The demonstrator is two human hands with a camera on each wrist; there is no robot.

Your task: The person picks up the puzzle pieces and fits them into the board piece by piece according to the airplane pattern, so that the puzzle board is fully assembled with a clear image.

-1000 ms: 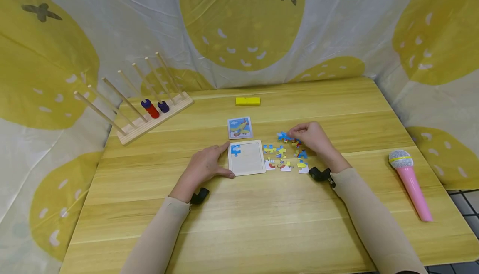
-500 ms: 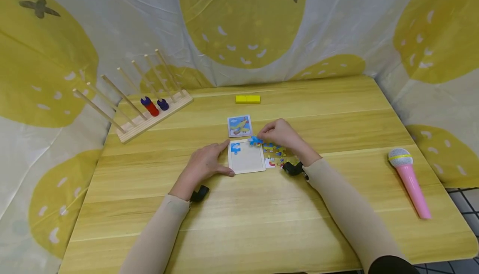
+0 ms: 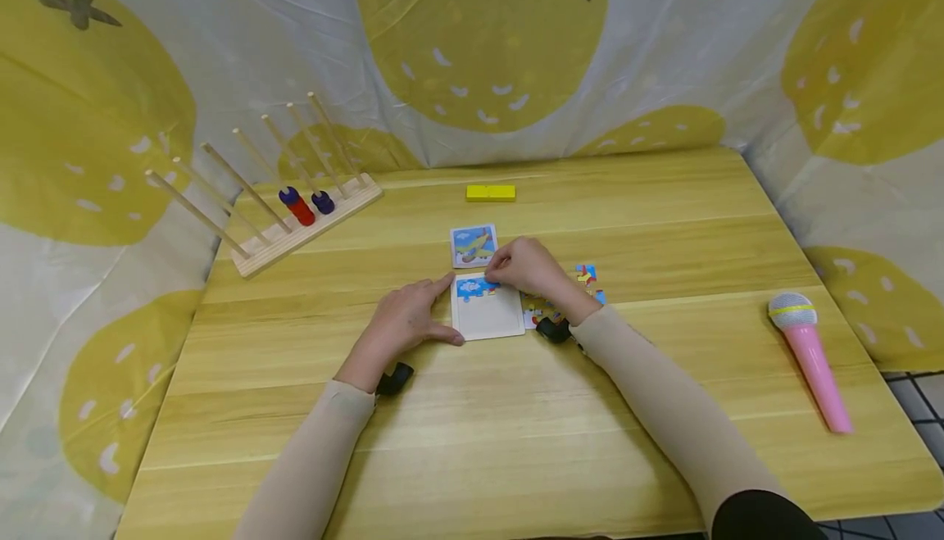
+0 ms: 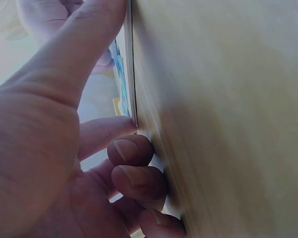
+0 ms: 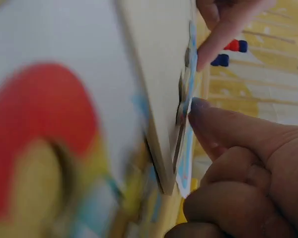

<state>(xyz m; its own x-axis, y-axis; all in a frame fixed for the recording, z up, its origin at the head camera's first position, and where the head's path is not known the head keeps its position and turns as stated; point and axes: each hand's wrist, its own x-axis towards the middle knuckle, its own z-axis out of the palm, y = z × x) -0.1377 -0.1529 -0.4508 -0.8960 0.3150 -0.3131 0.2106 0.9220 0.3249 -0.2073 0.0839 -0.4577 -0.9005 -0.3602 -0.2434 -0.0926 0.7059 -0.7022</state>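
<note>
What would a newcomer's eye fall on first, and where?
The pink microphone near the table's right edge probably catches the eye first, then the wooden peg stand with red and purple rings at the back left. Between them, the right hand touches blue puzzle pieces in a pale tray.

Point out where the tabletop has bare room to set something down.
Bare: between the right sleeve and pink microphone; between right and left sleeve, on the near side of the puzzle tray; right of the yellow block. Crowded: the tray's right side, where loose pieces lie by the right hand.
</note>
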